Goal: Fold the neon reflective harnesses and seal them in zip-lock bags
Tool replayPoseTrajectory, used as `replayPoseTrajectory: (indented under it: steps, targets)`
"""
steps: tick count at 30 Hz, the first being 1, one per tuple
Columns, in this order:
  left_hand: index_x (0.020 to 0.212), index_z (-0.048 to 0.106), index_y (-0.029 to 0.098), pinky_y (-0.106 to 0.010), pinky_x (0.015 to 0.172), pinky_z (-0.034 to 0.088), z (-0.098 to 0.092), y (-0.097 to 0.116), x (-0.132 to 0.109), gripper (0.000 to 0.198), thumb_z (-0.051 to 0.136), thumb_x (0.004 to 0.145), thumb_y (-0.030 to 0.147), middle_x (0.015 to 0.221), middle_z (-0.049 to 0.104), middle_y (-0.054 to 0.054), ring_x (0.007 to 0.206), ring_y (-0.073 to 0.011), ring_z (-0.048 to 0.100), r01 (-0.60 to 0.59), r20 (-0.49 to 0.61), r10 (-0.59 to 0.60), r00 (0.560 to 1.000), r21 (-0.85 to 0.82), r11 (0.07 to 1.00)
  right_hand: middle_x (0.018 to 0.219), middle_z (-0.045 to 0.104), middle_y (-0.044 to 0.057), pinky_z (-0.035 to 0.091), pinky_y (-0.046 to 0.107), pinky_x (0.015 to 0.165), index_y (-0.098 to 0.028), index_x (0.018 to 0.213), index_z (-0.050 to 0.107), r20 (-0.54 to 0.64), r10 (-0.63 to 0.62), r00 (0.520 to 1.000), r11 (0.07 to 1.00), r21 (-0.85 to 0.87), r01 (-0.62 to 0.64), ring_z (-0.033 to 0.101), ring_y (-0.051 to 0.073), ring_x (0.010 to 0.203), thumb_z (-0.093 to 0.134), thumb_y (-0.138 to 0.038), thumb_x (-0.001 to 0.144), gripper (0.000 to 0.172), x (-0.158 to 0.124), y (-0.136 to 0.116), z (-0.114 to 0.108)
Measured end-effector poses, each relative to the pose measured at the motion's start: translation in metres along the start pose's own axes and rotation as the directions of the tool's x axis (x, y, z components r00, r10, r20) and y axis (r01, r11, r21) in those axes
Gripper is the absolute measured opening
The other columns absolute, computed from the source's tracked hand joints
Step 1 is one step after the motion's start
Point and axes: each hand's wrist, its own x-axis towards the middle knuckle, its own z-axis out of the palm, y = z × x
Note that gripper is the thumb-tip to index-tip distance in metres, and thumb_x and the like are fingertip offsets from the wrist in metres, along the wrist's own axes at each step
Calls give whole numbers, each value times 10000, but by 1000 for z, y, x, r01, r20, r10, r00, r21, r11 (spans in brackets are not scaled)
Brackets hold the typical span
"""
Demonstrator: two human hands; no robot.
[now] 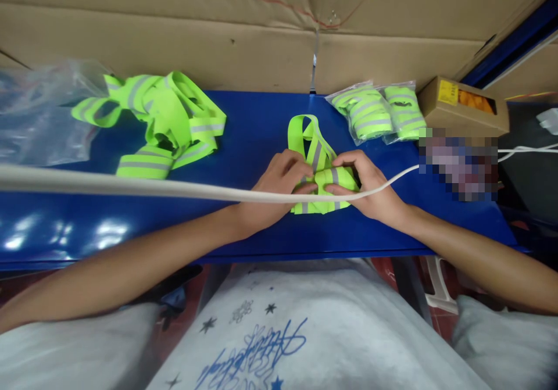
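Note:
A neon-yellow reflective strap (323,153) with grey stripes lies partly folded on the blue table, a loop of it standing up at the far side. My left hand (279,183) is closed on its left part, thumb and fingers pressing the fabric. From the right, my right hand (368,183) pinches the folded bundle between thumb and fingers. Some of the fabric is hidden under my fingers. A white cable (174,189) crosses the view in front of both hands.
A loose heap of similar straps (174,111) lies at the left, beside clear plastic bags (43,117). Two bagged strap bundles (366,114) rest at the back right, near a cardboard box (462,105). The blue table (257,122) meets a cardboard-covered wall (174,41).

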Motion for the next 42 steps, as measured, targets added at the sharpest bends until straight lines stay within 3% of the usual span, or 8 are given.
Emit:
replayPoseTrajectory:
  steps: [5, 11, 16, 21, 26, 32, 38, 42]
  targets:
    - [1121, 706, 176, -402, 997, 569, -19, 1, -2, 301, 450, 1142, 333, 1144, 714, -119, 1079, -243, 678, -166, 99, 164, 982, 8, 986, 1173, 740, 93, 580, 448, 987, -250, 1159, 703, 12, -55, 998, 996, -65, 55, 718, 268, 1138, 660, -432, 1063, 211, 0, -1, -2]
    - [1434, 564, 116, -533, 1106, 581, -27, 12, -18, 679, 750, 970, 576, 1432, 648, -244, 1325, -393, 655, -174, 231, 138, 963, 145, 974, 1559, 595, 198, 494, 616, 1185, -208, 1571, 561, 211, -122, 970, 975, -158, 157, 569, 397, 1460, 721, -680, 948, 797, -13, 6, -9]
    - [1194, 633, 149, -454, 959, 620, -14, 12, -14, 211, 566, 1084, 317, 1198, 751, -173, 1104, -317, 751, -38, 138, 19, 990, 133, 990, 1287, 755, 143, 589, 490, 1013, -211, 1402, 682, 212, -109, 971, 976, -161, 145, 723, 327, 1195, 617, -611, 1046, 539, -3, 9, -13]
    - [1438, 498, 198, -298, 703, 543, -20, 3, 3, 560, 753, 973, 379, 1152, 736, -73, 836, -210, 732, 310, 82, -303, 949, -88, 947, 880, 748, 62, 470, 320, 657, -197, 1071, 750, 257, 89, 962, 982, -184, -41, 692, 219, 760, 604, -679, 1029, 506, 27, 11, -18]
    - [1263, 617, 215, -276, 648, 422, -27, -17, 30, 408, 703, 998, 513, 828, 654, 25, 683, -164, 608, 369, 253, -320, 913, -175, 913, 753, 628, -11, 406, 300, 608, -220, 1184, 630, 256, 175, 951, 979, -152, -139, 556, 177, 618, 589, -724, 1014, 533, 48, 18, -18]
    - [1178, 690, 178, -362, 1005, 500, -14, -47, 50, 478, 782, 939, 581, 1141, 642, -68, 1144, -245, 619, 237, 178, -216, 960, -102, 966, 1068, 669, 103, 513, 386, 889, -189, 1126, 657, 144, -52, 988, 984, -159, 75, 647, 253, 1004, 580, -642, 1050, 465, 62, 38, -10]
    - [1192, 641, 188, -415, 1009, 509, 0, -59, 59, 334, 747, 1003, 442, 1187, 667, -86, 1087, -248, 634, 46, -2, -46, 999, -51, 998, 917, 706, 78, 526, 382, 799, -197, 968, 693, -4, -172, 985, 962, -217, 168, 655, 232, 860, 566, -595, 1079, 433, 65, 48, -4]
    - [1163, 695, 179, -458, 1026, 519, -4, -55, 46, 385, 523, 1109, 519, 1229, 685, -128, 1124, -282, 649, -119, 50, 114, 992, 110, 987, 1088, 788, 132, 572, 444, 945, -166, 1119, 756, 47, -263, 964, 914, -309, 264, 730, 290, 1029, 542, -576, 1093, 463, 45, 39, -6]
